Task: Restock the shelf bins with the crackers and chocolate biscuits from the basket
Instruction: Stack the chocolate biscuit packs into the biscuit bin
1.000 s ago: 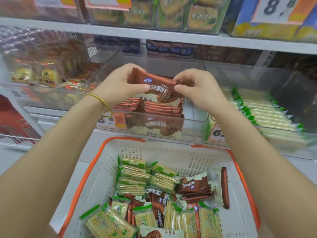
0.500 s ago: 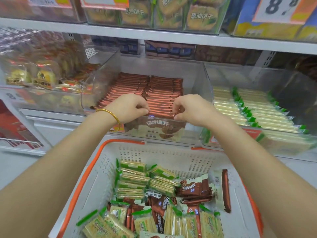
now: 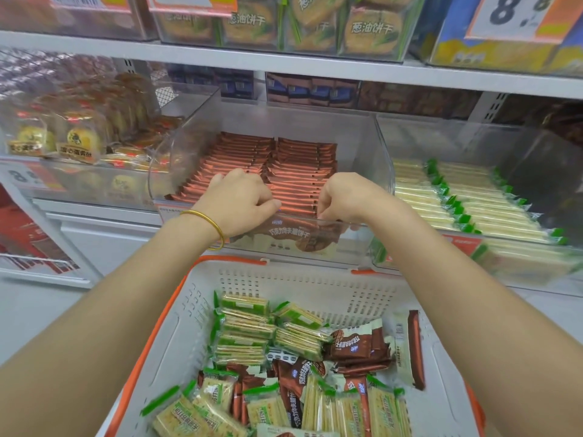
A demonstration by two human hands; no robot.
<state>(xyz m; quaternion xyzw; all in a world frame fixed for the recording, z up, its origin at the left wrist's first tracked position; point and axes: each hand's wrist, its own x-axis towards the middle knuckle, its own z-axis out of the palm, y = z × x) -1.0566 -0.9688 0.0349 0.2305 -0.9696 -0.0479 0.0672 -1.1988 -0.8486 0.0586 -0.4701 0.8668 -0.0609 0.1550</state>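
My left hand and my right hand reach over the front wall of a clear shelf bin. Both pinch the top edge of a brown chocolate biscuit pack, which stands upright just behind that wall. Behind it lie two rows of brown chocolate biscuit packs. The bin to the right holds rows of green-edged cracker packs. Below my arms, a white basket with orange trim holds several green cracker packs and brown biscuit packs.
A white shelf board runs just above the bins, with more snack bins on it. The left neighbouring bin holds yellow pastry packs. A gold bangle circles my left wrist. The basket's far rim sits right under the bin front.
Both hands carried the brown pack from above the bin down to its front, and it now stands behind the clear front wall. The view moved closer to the shelf.
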